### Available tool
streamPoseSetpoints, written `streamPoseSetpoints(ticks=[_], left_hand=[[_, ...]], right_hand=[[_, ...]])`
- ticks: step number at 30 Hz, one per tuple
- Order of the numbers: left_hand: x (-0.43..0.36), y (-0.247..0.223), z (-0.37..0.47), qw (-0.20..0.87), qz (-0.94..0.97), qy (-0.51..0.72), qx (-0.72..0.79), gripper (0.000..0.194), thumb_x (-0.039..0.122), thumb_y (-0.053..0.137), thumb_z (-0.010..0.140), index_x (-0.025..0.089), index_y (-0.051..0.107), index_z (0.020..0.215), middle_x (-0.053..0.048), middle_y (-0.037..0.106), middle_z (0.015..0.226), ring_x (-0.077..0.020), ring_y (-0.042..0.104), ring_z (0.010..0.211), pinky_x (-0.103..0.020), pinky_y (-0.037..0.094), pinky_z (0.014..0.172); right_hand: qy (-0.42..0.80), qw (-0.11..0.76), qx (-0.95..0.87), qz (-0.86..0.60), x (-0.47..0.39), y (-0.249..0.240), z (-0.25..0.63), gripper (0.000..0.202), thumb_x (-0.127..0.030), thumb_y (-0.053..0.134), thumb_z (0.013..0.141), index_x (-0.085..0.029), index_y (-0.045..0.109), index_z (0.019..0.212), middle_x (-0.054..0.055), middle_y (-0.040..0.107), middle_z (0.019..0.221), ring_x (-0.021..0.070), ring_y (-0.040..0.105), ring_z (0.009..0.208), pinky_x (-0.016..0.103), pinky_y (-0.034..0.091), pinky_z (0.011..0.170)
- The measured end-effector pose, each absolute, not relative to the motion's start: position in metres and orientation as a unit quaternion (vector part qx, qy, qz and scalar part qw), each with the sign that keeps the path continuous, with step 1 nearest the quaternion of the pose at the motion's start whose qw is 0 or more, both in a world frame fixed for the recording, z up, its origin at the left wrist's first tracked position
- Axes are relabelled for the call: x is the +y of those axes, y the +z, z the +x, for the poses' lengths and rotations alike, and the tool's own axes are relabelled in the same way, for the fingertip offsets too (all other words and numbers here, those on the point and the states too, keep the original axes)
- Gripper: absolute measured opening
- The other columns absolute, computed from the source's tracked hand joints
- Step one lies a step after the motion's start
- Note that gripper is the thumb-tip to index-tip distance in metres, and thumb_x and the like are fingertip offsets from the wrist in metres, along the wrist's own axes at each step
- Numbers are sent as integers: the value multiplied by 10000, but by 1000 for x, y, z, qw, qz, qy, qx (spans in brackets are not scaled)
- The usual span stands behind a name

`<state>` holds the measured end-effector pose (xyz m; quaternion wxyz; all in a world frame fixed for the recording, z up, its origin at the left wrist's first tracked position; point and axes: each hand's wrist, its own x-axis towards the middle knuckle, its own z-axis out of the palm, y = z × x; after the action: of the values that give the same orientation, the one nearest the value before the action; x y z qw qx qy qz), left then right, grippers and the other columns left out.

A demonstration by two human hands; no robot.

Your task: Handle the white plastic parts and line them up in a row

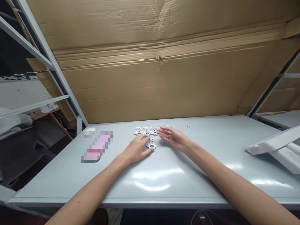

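A small flat white piece [151, 143], with a round opening at its lower end and dark marks higher up, lies on the table. My left hand [137, 149] is around its left side, thumb at the lower edge and fingers by the upper edge. Behind it several similar white pieces [146, 131] lie in a row. My right hand [173, 137] is to the right of the row, palm turned left and fingers stretched apart. It hides the right part of the row, and nothing shows in its grasp.
On the left of the grey table [199, 181] lie a blurred pink package [98, 147] and a white object [90, 132]. White box-like parts [276, 147] stand at the right. Cardboard [164, 90] closes off the back, between metal shelf posts [58, 75].
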<state>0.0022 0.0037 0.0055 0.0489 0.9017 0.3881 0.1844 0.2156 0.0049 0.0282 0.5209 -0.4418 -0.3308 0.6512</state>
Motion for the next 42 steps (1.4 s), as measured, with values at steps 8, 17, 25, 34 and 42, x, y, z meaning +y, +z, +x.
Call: streamPoseSetpoints(ticks=[8, 17, 25, 34, 42], left_hand=[[5, 5, 0, 28, 907, 164, 386, 480, 454, 526, 949, 176, 538, 1340, -138, 553, 1360, -288, 523, 1248, -408, 441, 1041], [3, 3, 4, 48, 907, 190, 373, 488, 399, 579, 917, 202, 511, 1358, -108, 577, 1340, -275, 560, 1205, -386, 463, 1012], [20, 19, -17, 23, 854, 276, 441, 475, 307, 631, 816, 217, 575, 1279, -66, 611, 1275, -249, 603, 1134, -338, 476, 988], [46, 12, -41, -75, 740, 201, 637, 400, 301, 590, 863, 192, 585, 1247, -100, 623, 1253, -294, 632, 1081, -369, 510, 891], [57, -2, -49, 8, 779, 176, 602, 482, 304, 479, 935, 142, 460, 1389, -131, 531, 1418, -295, 518, 1289, -382, 439, 1040]], right_hand=[[688, 542, -255, -409, 7, 29, 215, 185, -183, 439, 930, -147, 598, 1020, 168, 651, 1241, 205, 667, 1115, 337, 532, 1013], [650, 507, -381, -419, 5, 30, 223, 144, -106, 642, 808, -175, 667, 932, 94, 739, 1096, 191, 682, 1078, 313, 503, 1040], [201, 421, -614, -637, 32, 16, 272, 325, -165, 572, 858, -140, 644, 1174, 132, 741, 1038, 295, 684, 1013, 458, 497, 943], [60, 208, -642, -735, 31, 11, 275, 415, -128, 456, 872, -149, 624, 1252, 122, 727, 1110, 282, 655, 1049, 325, 457, 769], [80, 206, -645, -731, 28, 22, 284, 414, -179, 474, 869, -154, 612, 1259, 118, 723, 1126, 273, 657, 1007, 339, 473, 749]])
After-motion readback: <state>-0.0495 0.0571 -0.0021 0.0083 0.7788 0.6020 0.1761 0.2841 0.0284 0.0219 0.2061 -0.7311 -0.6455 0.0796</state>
